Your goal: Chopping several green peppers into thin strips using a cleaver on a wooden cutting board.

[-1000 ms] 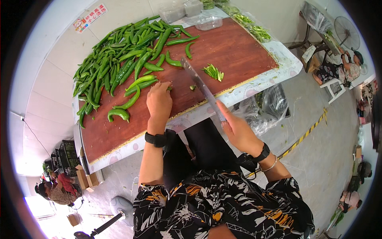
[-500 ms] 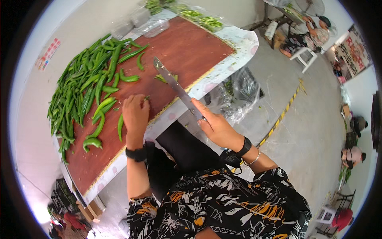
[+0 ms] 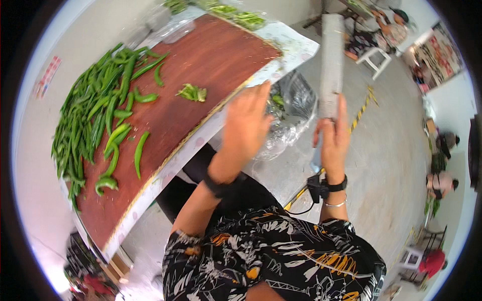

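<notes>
My right hand [image 3: 334, 138] grips a knife by its handle, with the broad grey knife blade [image 3: 331, 65] pointing away from me, off the right side of the table. My left hand [image 3: 246, 125] is over the near table edge, fingers stretched out and a little blurred, with nothing visible in it. Beyond it, a small heap of cut green pepper [image 3: 192, 92] rests on the red-brown board [image 3: 221, 55]. Whole long green peppers [image 3: 95, 110] lie piled on the left of the board. A single green pepper [image 3: 141, 155] lies apart, closer to me.
A clear plastic bag [image 3: 296, 108] with green bits hangs or stands below the table edge. At the far end are a clear plastic tray [image 3: 178, 31] and bagged cut greens [image 3: 248, 20]. A white stool [image 3: 374, 62] and a seated person [image 3: 379, 37] are at the far right.
My left hand has left the board and moved right past the table edge. The knife has swung right, away from the board. The cut pepper heap now shows fully.
</notes>
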The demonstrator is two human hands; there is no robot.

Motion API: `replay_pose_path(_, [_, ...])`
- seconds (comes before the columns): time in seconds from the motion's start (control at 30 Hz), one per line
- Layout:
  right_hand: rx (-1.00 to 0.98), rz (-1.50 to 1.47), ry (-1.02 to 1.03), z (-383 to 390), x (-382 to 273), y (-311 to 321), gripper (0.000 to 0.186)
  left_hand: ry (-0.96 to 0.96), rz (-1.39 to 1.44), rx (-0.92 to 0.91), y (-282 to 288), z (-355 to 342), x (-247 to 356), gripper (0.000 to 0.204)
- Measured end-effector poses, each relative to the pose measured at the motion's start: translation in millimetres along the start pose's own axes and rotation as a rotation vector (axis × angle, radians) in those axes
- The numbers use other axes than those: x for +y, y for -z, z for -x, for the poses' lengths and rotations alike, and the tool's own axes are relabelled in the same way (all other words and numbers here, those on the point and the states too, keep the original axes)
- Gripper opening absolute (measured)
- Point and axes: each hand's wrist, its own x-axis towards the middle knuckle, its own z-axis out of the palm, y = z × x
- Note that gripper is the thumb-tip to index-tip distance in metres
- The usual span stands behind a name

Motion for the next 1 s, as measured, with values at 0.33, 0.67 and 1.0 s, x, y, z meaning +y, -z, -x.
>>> replay_pose_path(0.33, [-0.066, 0.039, -0.078, 15.4, 30.4, -1.4, 0.061, 0.126, -0.215, 0.011, 26.9, 56.8, -21.4, 0.058])
replay_pose_path(0.67, [-0.509, -0.183, -0.056, 20.0, 20.0, -79.4, 0.039, 0.612, -0.753, 0.243, 161.7, 137.0, -87.5, 0.037])
replay_pose_path(1.0, [-0.835, 0.004, 0.116, 28.7, -0.8, -117.6, 0.047, 0.481, -0.55, 0.264, 162.3, 133.3, -111.4, 0.022])
